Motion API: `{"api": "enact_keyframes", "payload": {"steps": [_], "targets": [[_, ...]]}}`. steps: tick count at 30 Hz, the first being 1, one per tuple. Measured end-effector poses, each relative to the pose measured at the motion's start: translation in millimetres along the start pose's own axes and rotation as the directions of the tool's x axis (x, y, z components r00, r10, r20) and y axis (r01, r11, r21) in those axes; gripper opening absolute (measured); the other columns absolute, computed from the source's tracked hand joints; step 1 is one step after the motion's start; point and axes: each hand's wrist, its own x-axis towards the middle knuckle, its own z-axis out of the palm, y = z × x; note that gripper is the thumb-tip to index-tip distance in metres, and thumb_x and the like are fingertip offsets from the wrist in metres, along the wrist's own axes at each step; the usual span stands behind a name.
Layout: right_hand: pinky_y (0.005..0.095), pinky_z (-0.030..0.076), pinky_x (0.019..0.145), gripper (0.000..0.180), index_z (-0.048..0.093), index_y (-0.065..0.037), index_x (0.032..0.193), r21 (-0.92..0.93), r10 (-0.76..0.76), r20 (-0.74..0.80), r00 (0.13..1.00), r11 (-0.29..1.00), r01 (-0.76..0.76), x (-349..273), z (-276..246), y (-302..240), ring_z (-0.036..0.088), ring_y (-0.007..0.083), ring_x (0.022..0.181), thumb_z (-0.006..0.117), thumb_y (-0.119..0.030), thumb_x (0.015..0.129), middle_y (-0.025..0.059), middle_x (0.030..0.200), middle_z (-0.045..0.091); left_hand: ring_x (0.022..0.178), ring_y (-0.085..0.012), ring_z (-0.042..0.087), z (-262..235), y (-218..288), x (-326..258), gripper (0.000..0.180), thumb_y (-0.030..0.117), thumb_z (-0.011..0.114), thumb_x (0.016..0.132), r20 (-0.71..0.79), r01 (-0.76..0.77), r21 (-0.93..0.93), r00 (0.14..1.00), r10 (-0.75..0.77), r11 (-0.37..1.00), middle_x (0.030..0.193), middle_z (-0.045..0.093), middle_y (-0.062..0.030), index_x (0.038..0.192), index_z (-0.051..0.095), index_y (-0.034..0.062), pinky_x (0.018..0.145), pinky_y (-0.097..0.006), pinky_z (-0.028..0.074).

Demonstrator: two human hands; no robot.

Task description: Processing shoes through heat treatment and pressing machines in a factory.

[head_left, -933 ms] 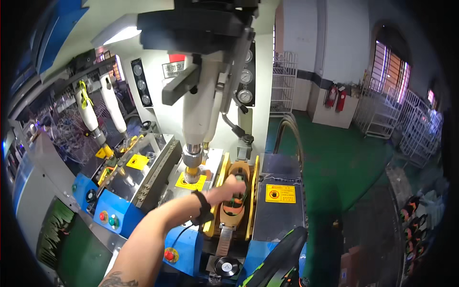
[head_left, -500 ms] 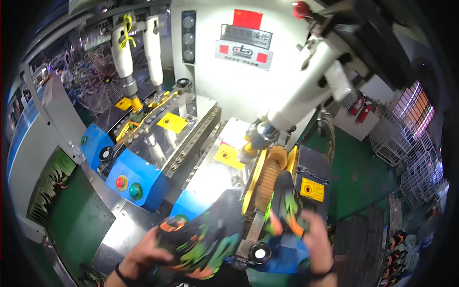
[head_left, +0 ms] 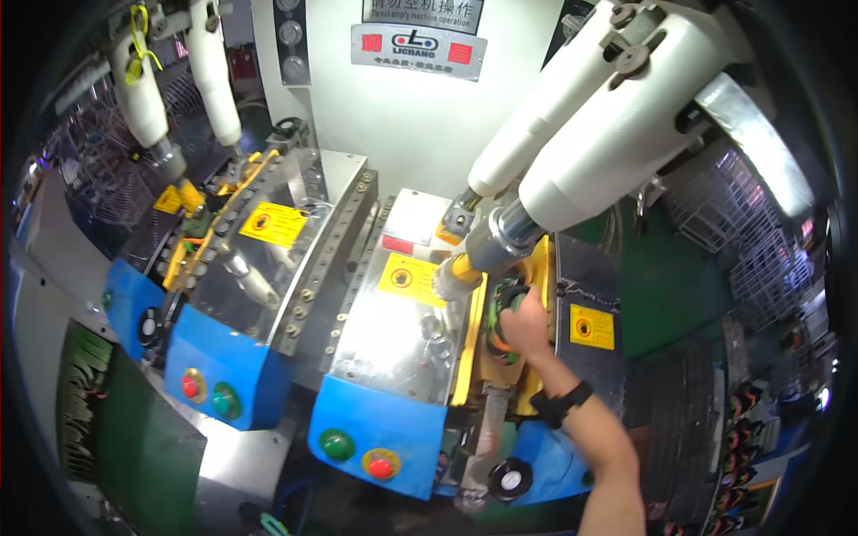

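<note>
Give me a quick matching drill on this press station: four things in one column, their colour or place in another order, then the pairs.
Things:
1. right hand
2. wrist strap
3. round button at the left of the near blue panel
4. warning sticker by the hand

Descriptions:
A. green
B. black, around the forearm
C. yellow, on the dark plate at the right
D. on the colourful piece in the yellow fixture under the white cylinder

Pairs: 1-D, 2-B, 3-A, 4-C
</note>
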Motion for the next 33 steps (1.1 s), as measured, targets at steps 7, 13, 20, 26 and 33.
{"api": "enact_keyframes", "payload": {"steps": [7, 13, 20, 26, 33], "targets": [[0.0519, 0.045, 0.088, 0.049, 0.040, 0.010, 0.116, -0.022, 0.014, -0.053, 0.999, 1.000, -0.015, -13.2, 19.3, -4.3, 0.056, 0.0514, 0.098, 0.058, -0.006, 0.073, 0.0365, 0.103, 0.057, 0.087, -0.0240, 0.061, 53.3, 42.8, 84.9, 0.026, 0.007, 0.058, 0.079, 0.176, -0.029, 0.140, 0.984, 0.004, 0.990, 0.094, 0.059, -0.0080, 0.105, 0.058, 0.0085, 0.073, -0.037, 0.052], [0.0501, 0.040, 0.099, 0.064, 0.039, 0.009, 0.133, -0.008, -0.410, 0.049, 0.911, 0.912, 0.410, -144.3, -23.2, -114.7, 0.050, 0.0463, 0.114, 0.061, -0.010, 0.077, 0.0315, 0.126, 0.049, 0.078, -0.0233, 0.064, 53.7, 58.0, 108.1, 0.029, -0.001, 0.056, 0.077, 0.352, 0.091, 0.138, 0.926, -0.135, 0.986, 0.088, 0.061, -0.0089, 0.105, 0.057, 0.0054, 0.059, -0.033, 0.054], [0.0623, 0.025, 0.108, 0.064, 0.043, 0.005, 0.132, -0.210, -0.647, 0.329, 0.688, 0.660, 0.721, -250.0, 133.0, -191.9, 0.034, 0.0386, 0.136, 0.066, -0.026, 0.081, 0.0268, 0.140, 0.041, 0.095, -0.0310, 0.064, 51.1, 68.1, 137.4, 0.058, -0.003, 0.055, 0.071, 0.385, 0.095, 0.243, 0.904, -0.186, 0.965, 0.111, 0.059, -0.0143, 0.129, 0.047, 0.0039, 0.073, -0.038, 0.058], [0.0551, 0.028, 0.110, 0.048, 0.050, -0.002, 0.128, 0.254, -0.709, 0.247, 0.661, 0.705, 0.662, -305.7, 129.9, -217.1, 0.042, 0.0365, 0.131, 0.064, -0.018, 0.085, 0.0206, 0.138, 0.045, 0.099, -0.0302, 0.065, -1.0, 44.8, 119.8, 0.066, -0.001, 0.054, 0.060, 0.392, -0.172, -0.110, 0.898, 0.202, 0.979, 0.112, 0.063, -0.0169, 0.126, 0.051, -0.0032, 0.087, -0.040, 0.054], [0.0327, 0.054, 0.081, 0.018, 0.066, -0.001, 0.103, 0.616, -0.609, 0.686, 0.398, 0.777, 0.126, -431.6, 173.8, -132.6, 0.070, 0.0236, 0.089, 0.063, -0.010, 0.088, 0.0151, 0.098, 0.069, 0.090, -0.0201, 0.057, -47.8, 11.8, 88.5, 0.044, -0.010, 0.061, 0.065, -0.096, -0.232, -0.236, 0.972, 0.215, 0.944, 0.094, 0.052, -0.0061, 0.103, 0.048, 0.0067, 0.080, -0.034, 0.051]]}}
